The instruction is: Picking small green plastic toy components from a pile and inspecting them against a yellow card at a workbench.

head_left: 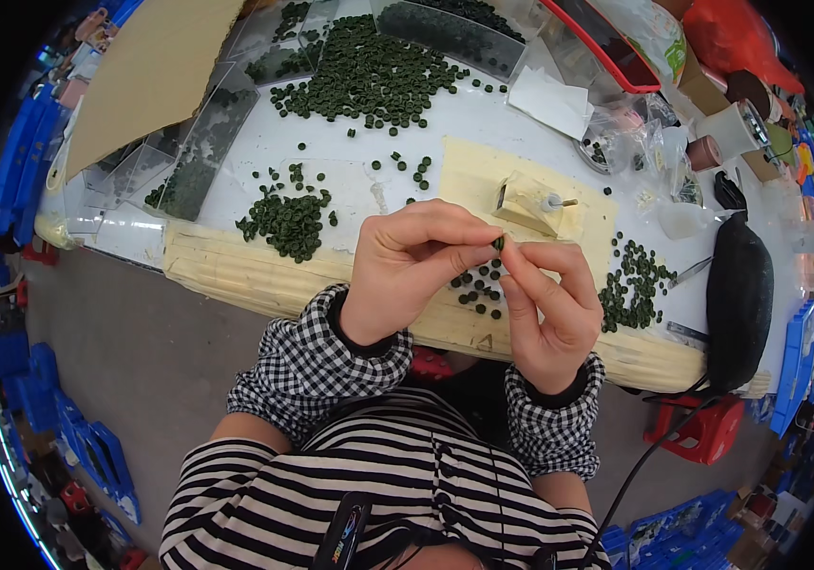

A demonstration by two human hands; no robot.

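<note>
Left hand [395, 271] and right hand [556, 309]: pinch one small green disc [498, 244] between them, above the counter [340, 169]. Loose green pieces [288, 223]: heaps left, right and beyond. Pale block [526, 203]: beyond right hand.

Bright, even light covers the white table [331, 155], while the dark-rimmed fisheye edge bends and seems blurred.

Green disc [498, 244]; checked sleeves [304, 353]; striped shirt [259, 503]

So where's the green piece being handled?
In the head view, right of centre, the green piece sits between the fingers of the left hand and right hand.
</note>
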